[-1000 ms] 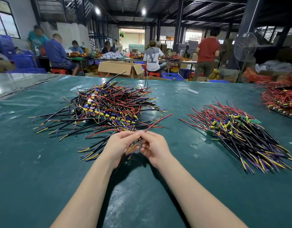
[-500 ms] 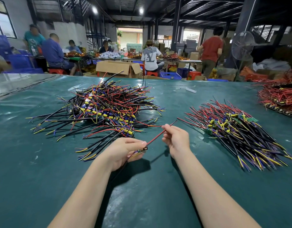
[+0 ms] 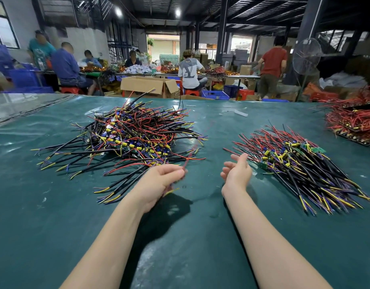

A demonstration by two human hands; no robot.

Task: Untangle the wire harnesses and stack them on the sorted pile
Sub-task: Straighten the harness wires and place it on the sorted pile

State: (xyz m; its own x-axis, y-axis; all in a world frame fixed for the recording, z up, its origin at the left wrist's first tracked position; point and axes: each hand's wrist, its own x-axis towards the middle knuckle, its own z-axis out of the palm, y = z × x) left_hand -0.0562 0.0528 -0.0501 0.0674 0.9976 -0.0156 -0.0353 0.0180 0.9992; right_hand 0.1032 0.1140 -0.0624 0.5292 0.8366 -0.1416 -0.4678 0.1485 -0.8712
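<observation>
The scene is a large workshop with a wide tabletop (image 3: 54,236) under a dark green cover; other workers sit at tables far behind it. Half a second ago the right hand pinched the red wire of one harness and pulled it straight away from the left hand. Now the right hand (image 3: 237,174) has let it go. Its fingers are released and only loosely bent, palm turned up, and they hold nothing. It hangs just beside the near-left edge of the sorted pile (image 3: 300,165).

The harness (image 3: 185,164) is now in the left hand (image 3: 159,180) alone. The fingers are curled around it, and the wires are blurred by motion, so the exact grip cannot be told. This hand is at the middle of the tabletop, near the front edge of the tangled pile (image 3: 134,138). The harness seems free of the tangle, so probably the untangling of this piece is done and only the laying on the sorted pile remains.

The tangled pile is large, so much work is left. Its loose wire ends reach toward the left hand and could catch the harness again. A heap of red wires (image 3: 355,122) lies at the far right edge, well apart. A cardboard box (image 3: 148,85) and a fan (image 3: 307,56) stand beyond the tabletop.
</observation>
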